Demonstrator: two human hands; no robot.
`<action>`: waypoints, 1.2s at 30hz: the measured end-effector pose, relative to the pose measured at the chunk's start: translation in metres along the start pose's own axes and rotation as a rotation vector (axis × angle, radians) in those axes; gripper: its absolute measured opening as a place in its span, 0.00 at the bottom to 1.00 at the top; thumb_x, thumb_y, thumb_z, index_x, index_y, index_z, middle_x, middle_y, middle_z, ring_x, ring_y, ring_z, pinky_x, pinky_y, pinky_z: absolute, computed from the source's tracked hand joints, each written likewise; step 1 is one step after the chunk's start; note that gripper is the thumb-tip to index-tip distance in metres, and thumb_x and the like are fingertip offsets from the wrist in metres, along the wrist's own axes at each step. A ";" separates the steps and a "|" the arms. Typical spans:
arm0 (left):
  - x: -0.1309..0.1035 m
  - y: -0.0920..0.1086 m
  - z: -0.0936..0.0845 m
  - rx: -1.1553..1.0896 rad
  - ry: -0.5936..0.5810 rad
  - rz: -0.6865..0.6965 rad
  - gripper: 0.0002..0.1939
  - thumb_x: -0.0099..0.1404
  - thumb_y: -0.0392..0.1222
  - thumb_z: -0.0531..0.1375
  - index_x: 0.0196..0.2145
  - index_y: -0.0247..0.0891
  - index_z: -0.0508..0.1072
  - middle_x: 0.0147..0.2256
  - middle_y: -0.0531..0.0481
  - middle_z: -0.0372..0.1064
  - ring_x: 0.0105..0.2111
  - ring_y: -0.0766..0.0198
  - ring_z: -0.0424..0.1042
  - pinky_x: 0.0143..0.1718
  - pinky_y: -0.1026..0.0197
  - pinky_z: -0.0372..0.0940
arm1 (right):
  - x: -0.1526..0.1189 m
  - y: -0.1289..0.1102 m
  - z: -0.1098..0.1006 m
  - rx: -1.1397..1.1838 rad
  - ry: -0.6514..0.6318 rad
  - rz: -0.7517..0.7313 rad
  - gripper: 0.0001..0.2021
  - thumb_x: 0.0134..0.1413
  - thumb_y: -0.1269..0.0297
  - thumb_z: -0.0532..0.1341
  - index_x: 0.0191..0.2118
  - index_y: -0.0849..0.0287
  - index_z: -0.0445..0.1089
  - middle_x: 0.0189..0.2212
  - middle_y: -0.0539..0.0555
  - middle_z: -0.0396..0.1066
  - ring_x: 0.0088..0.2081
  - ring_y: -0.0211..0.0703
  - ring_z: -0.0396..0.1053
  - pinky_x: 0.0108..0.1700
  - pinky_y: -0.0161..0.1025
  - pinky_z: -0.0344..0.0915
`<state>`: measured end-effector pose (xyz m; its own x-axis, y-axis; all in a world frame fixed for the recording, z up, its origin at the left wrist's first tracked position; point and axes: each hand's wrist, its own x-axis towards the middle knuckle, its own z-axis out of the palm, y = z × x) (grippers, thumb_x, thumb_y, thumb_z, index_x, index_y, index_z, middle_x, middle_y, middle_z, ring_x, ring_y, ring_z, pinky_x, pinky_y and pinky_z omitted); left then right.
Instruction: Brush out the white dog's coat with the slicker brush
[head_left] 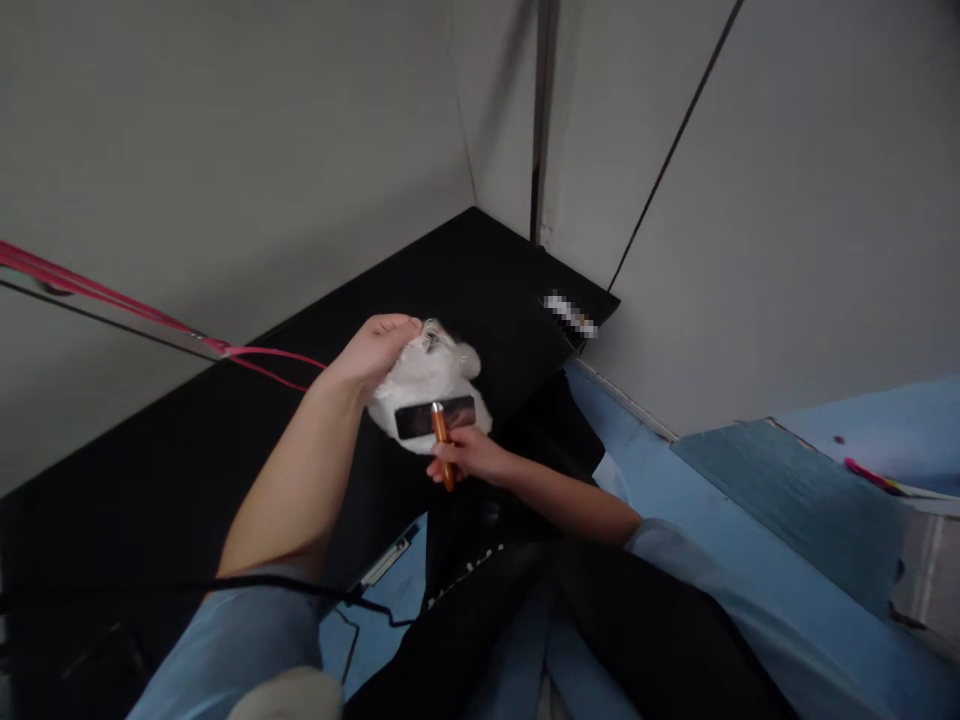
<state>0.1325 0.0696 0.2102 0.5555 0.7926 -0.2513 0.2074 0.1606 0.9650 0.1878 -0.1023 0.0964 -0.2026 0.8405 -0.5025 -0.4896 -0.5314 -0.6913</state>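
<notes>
Fingers [397, 325] of the left hand [375, 350] are closed on the top of a white plush toy [431, 385], holding it up above the black tabletop [225, 440]. The right hand [469, 455] grips an orange-handled brush [442, 445], its dark head lying across the toy's front. A pink cord [112, 298] runs along the grey wall [225, 150] to the left, well apart from the hands. A black cable [285, 582] crosses under the left forearm. The tabletop ends in a corner near the wall panels, with bare dark surface around the toy. To the right lies a blue surface [750, 520].
</notes>
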 end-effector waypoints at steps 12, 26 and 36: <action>0.006 0.009 0.009 0.025 -0.014 0.065 0.13 0.52 0.43 0.64 0.17 0.36 0.67 0.15 0.53 0.61 0.14 0.70 0.57 0.16 0.68 0.54 | -0.004 0.007 -0.011 -0.063 -0.029 0.049 0.10 0.59 0.64 0.64 0.31 0.63 0.67 0.23 0.50 0.74 0.23 0.33 0.71 0.24 0.28 0.60; 0.005 -0.006 -0.012 -0.144 0.036 0.092 0.12 0.44 0.41 0.68 0.16 0.36 0.67 0.17 0.50 0.66 0.17 0.68 0.62 0.18 0.67 0.58 | -0.006 0.007 -0.011 -0.104 -0.144 0.091 0.12 0.56 0.61 0.66 0.28 0.63 0.69 0.20 0.50 0.73 0.20 0.35 0.68 0.25 0.32 0.64; -0.005 -0.011 -0.022 -0.172 0.019 0.129 0.16 0.41 0.48 0.71 0.15 0.37 0.69 0.26 0.42 0.76 0.25 0.57 0.72 0.24 0.61 0.65 | -0.008 0.006 -0.014 -0.214 -0.156 0.138 0.14 0.57 0.63 0.64 0.24 0.63 0.67 0.18 0.50 0.71 0.19 0.33 0.68 0.23 0.29 0.60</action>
<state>0.1098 0.0772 0.2028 0.5526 0.8240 -0.1247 -0.0057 0.1534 0.9882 0.1987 -0.1134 0.0887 -0.3907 0.7558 -0.5254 -0.2620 -0.6385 -0.7237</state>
